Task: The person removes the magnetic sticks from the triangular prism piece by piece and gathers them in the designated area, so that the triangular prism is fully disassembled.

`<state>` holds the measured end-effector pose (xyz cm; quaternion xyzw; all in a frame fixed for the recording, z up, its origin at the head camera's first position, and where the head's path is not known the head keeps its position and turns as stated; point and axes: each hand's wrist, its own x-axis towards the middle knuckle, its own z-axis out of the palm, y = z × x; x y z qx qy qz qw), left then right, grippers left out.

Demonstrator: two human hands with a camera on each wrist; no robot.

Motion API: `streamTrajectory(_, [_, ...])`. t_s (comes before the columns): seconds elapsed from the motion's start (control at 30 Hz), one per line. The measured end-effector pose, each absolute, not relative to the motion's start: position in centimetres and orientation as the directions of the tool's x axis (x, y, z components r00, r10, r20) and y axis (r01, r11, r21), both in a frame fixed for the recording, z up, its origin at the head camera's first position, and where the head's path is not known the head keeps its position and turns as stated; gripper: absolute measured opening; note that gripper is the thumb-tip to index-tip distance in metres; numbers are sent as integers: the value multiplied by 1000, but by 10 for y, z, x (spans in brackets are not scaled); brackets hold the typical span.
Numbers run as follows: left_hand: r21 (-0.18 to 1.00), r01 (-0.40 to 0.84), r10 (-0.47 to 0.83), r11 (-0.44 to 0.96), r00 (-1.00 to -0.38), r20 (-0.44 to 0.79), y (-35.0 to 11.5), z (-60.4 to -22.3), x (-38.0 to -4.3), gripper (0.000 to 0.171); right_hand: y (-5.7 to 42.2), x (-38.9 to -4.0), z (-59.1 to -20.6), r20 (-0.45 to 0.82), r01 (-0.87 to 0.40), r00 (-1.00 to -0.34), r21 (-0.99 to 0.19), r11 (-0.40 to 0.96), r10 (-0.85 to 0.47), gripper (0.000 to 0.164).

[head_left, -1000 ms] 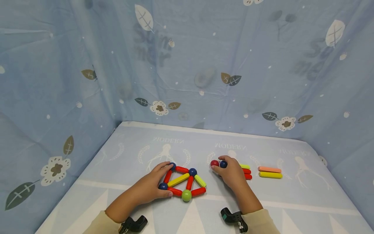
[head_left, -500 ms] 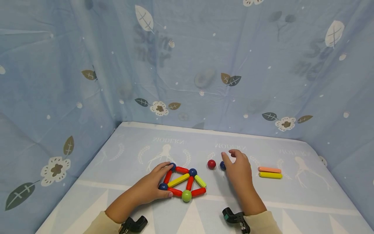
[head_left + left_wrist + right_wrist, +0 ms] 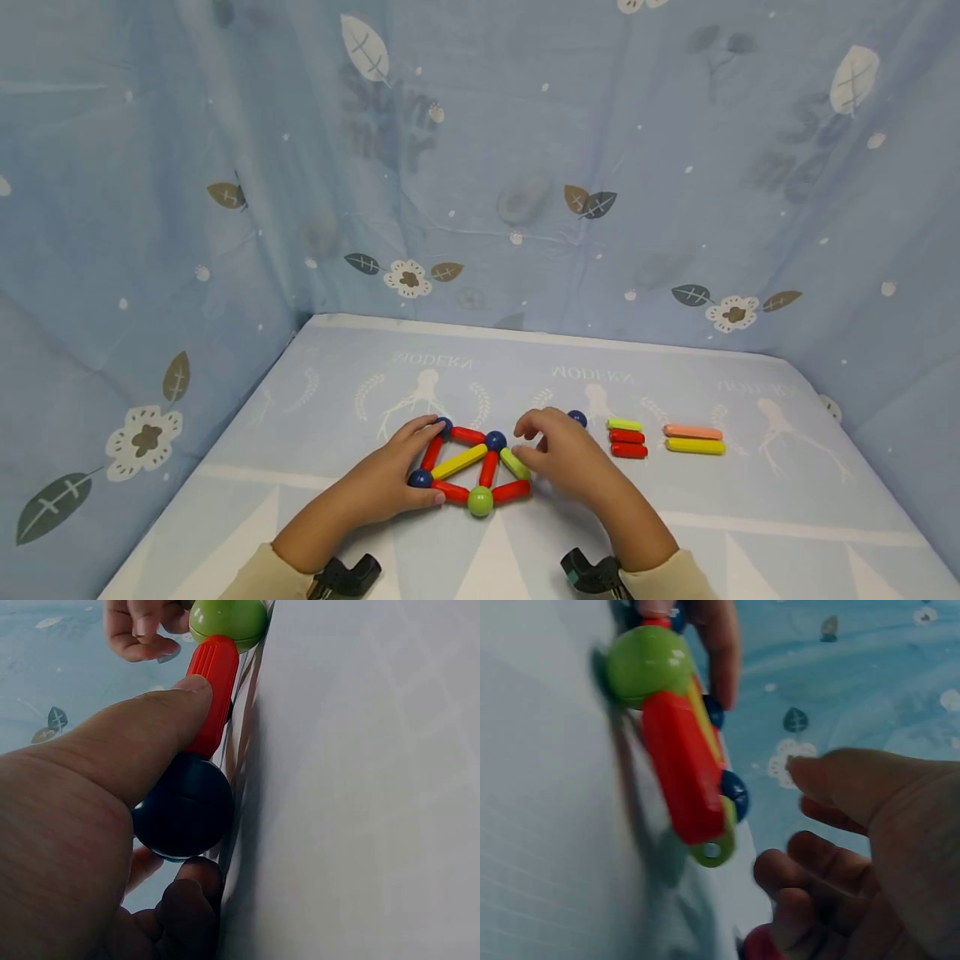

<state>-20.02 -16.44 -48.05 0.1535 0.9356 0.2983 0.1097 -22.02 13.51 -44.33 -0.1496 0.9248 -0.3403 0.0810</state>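
Observation:
A flat frame of magnetic building sticks and balls (image 3: 459,461) lies on the table: red sticks, a yellow one, blue balls and a green ball (image 3: 480,501). My left hand (image 3: 382,483) holds its left side, the thumb on a red stick (image 3: 214,690) beside a blue ball (image 3: 187,806) and fingers at the far side. A light green stick (image 3: 515,463) angles off the frame's right side. Next to it is my right hand (image 3: 570,458), fingers loosely bent and thumb apart from them. Beside those fingers a red ball (image 3: 761,945) peeks out in the right wrist view; in the head view it is hidden.
A loose blue ball (image 3: 577,418) lies behind the right hand. To its right are a short light green stick (image 3: 624,425), two red sticks (image 3: 628,451), an orange stick (image 3: 693,432) and a yellow stick (image 3: 696,447). A patterned curtain (image 3: 480,167) surrounds the table.
My right hand has come from beside the loose blue ball leftward to the frame's light green stick, covering the red ball's earlier spot. The left hand and frame have stayed put.

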Motion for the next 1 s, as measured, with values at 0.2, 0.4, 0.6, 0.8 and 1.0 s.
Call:
streamTrajectory(0.2, [593,217,350,776,-929,-119,-164,-483,-198,105,127,-214,-453,-144,-295,-862,-637,712,-486,18])
streamTrajectory(0.4, [582,229,354,780,-929,-108,-164,-482,-200,105,128,-208,-455,-151,-332,-841,-613,717,-519,16])
streamTrajectory(0.6, [581,245,367,776,-925,-100,-165,-480,-200,103,129,-201,-460,-180,-318,-843,-591,741,-506,16])
streamTrajectory(0.8, [593,253,385,764,-917,-106,-163,-480,-200,102,136,-194,-465,-216,-262,-864,-578,773,-455,15])
streamTrajectory(1.0, [601,241,385,762,-915,-121,-164,-479,-198,101,146,-187,-472,-187,-217,-878,-666,714,-441,14])
